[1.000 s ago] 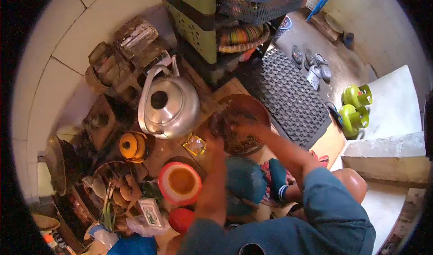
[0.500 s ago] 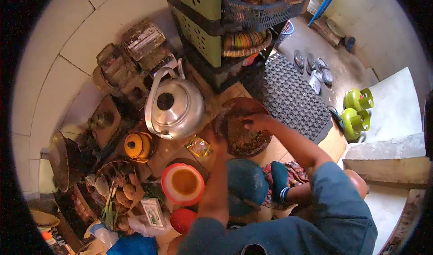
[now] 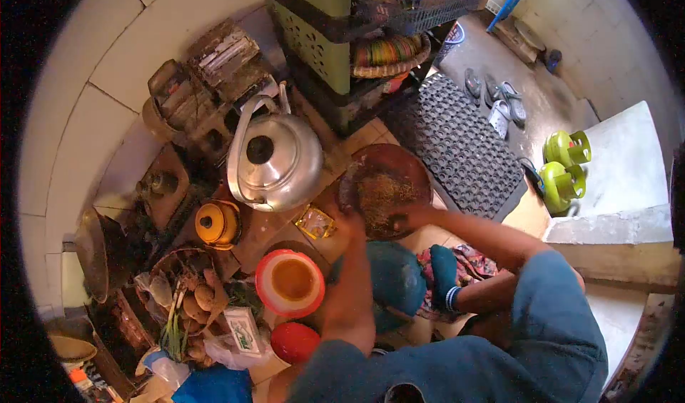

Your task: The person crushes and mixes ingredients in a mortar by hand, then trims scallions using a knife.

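Brown bowl [image 3: 389, 159]: 1, right of the kettle and just beside the black mat; grainy contents [image 3: 389, 191] spread inside, count not possible.
Hands: 2, both at the bowl from where I watch.
Left hand [image 3: 349, 221]: at the bowl's near-left rim; blurred on my feed, so I cannot tell whether its fingers grasp or are released.
Right hand [image 3: 407, 222]: at the bowl's near-right side; fingers dark and blurred, grasp or release I cannot tell.
Kettle [image 3: 291, 166]: 1, silver, black knob on lid.
Yellow pot [image 3: 215, 226]: 1, lidded, left of the packet.
Packet [image 3: 315, 222]: 1, yellow, near the left hand.
Red-rimmed bowl [image 3: 265, 296]: 1, brown liquid inside.
Red dish [image 3: 295, 342]: 1.
Gas cylinders [image 3: 562, 189]: 2, green.
Black mat [image 3: 464, 146]: 1.
Change from 0.5 s ago: right hand then over the bowl's inside, now nearer the person; left hand remains by the rim.
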Demonstrator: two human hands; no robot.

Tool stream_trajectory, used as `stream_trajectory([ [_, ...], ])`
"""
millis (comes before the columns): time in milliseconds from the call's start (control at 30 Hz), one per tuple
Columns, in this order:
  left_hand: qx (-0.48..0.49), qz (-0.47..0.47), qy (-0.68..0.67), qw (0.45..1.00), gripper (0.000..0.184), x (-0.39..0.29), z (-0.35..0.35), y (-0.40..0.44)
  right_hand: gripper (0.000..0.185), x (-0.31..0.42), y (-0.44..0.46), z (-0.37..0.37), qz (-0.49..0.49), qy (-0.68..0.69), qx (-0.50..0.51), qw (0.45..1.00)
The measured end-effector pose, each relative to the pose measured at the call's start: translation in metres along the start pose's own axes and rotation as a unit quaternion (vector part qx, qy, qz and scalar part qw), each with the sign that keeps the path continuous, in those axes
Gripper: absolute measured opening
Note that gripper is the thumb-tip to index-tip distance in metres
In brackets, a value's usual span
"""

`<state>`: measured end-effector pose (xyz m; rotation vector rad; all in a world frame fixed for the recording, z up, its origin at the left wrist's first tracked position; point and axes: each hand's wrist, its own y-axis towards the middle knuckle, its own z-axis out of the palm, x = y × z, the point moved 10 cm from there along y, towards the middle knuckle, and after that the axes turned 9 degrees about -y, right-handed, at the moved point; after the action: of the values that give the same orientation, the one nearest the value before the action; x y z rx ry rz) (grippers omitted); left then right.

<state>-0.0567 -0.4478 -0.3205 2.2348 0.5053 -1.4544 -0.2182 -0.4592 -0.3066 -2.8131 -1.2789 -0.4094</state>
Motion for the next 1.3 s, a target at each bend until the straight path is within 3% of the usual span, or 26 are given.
stream_trajectory([
  [67, -0.056, 0.012, -0.095, 0.994, 0.051, 0.066, 0.024, -0.009, 0.05, 0.021, -0.009, -0.008, 0.011, -0.106, -0.069, 0.992],
  [133, -0.046, -0.014, -0.067, 0.997, 0.05, 0.055, 0.018, -0.011, 0.053, -0.011, 0.01, 0.042, 0.174, -0.078, 0.151, 0.97],
  [167, -0.044, -0.023, -0.054, 0.997, 0.049, 0.05, 0.016, -0.009, 0.056, -0.027, 0.019, 0.057, 0.257, -0.055, 0.25, 0.932],
  [233, -0.042, -0.021, -0.06, 0.997, 0.047, 0.082, 0.033, 0.001, 0.057, -0.039, 0.045, 0.044, 0.197, -0.002, 0.02, 0.98],
  [267, -0.034, -0.042, -0.06, 0.997, 0.047, 0.099, 0.036, -0.02, 0.056, -0.058, 0.044, 0.062, 0.269, 0.193, 0.192, 0.924],
  [300, -0.042, -0.023, -0.134, 0.99, 0.046, 0.093, 0.041, -0.02, 0.056, -0.068, 0.049, 0.063, 0.321, 0.363, 0.336, 0.808],
  [367, -0.064, 0.021, -0.27, 0.96, 0.046, 0.087, 0.038, -0.006, 0.056, -0.116, 0.055, 0.082, 0.265, 0.167, 0.226, 0.923],
  [433, -0.071, -0.019, -0.215, 0.974, 0.045, 0.071, 0.03, -0.005, 0.056, -0.096, 0.037, 0.073, 0.229, 0.036, 0.122, 0.965],
  [467, -0.072, -0.038, -0.185, 0.979, 0.044, 0.067, 0.025, -0.005, 0.055, -0.051, 0.008, 0.067, 0.231, 0.008, 0.076, 0.97],
  [500, -0.068, -0.049, -0.179, 0.98, 0.044, 0.082, 0.029, -0.009, 0.054, -0.036, -0.013, 0.084, 0.316, 0.004, 0.084, 0.945],
  [567, -0.07, -0.055, -0.176, 0.98, 0.043, 0.104, 0.038, -0.013, 0.053, -0.034, -0.016, 0.09, 0.353, -0.029, 0.117, 0.928],
  [600, -0.072, -0.051, -0.175, 0.981, 0.042, 0.103, 0.038, -0.015, 0.052, -0.04, -0.002, 0.081, 0.311, -0.054, 0.143, 0.938],
  [667, -0.092, -0.007, -0.19, 0.977, 0.041, 0.057, 0.026, -0.007, 0.052, -0.085, 0.023, 0.093, 0.332, 0.081, 0.232, 0.911],
  [700, -0.064, -0.016, -0.2, 0.978, 0.043, 0.077, 0.036, -0.015, 0.051, -0.113, 0.028, 0.123, 0.386, 0.241, 0.295, 0.84],
  [767, -0.025, -0.022, -0.23, 0.973, 0.048, 0.123, 0.06, -0.018, 0.049, -0.124, 0.053, 0.115, 0.353, 0.309, 0.206, 0.859],
  [800, -0.014, -0.025, -0.248, 0.968, 0.051, 0.129, 0.068, -0.018, 0.047, -0.098, 0.055, 0.094, 0.267, 0.217, 0.074, 0.936],
  [833, -0.015, -0.029, -0.267, 0.963, 0.052, 0.114, 0.062, -0.017, 0.045, -0.062, 0.049, 0.072, 0.168, 0.119, -0.06, 0.977],
  [900, -0.007, -0.06, -0.271, 0.961, 0.055, 0.113, 0.062, -0.013, 0.042, -0.021, 0.021, 0.065, 0.248, -0.078, -0.038, 0.965],
  [967, -0.009, -0.082, -0.262, 0.961, 0.054, 0.115, 0.061, -0.014, 0.042, -0.014, 0.011, 0.052, 0.283, -0.12, 0.0, 0.951],
  [1033, -0.055, -0.025, -0.293, 0.954, 0.048, 0.092, 0.053, -0.01, 0.042, -0.049, 0.026, 0.046, 0.285, -0.004, 0.037, 0.958],
  [1100, -0.093, 0.02, -0.26, 0.961, 0.047, 0.078, 0.04, -0.02, 0.045, -0.092, 0.043, 0.071, 0.225, 0.135, 0.14, 0.955],
  [1200, -0.079, 0.018, -0.164, 0.983, 0.052, 0.088, 0.044, -0.011, 0.045, -0.107, 0.016, 0.039, 0.211, -0.047, 0.293, 0.931],
  [1267, -0.05, -0.013, -0.198, 0.979, 0.054, 0.085, 0.045, -0.004, 0.045, -0.084, -0.018, 0.035, 0.186, -0.138, 0.215, 0.949],
  [1300, -0.024, -0.007, -0.147, 0.989, 0.054, 0.087, 0.049, 0.002, 0.046, -0.078, -0.034, 0.046, 0.189, -0.157, 0.163, 0.955],
])
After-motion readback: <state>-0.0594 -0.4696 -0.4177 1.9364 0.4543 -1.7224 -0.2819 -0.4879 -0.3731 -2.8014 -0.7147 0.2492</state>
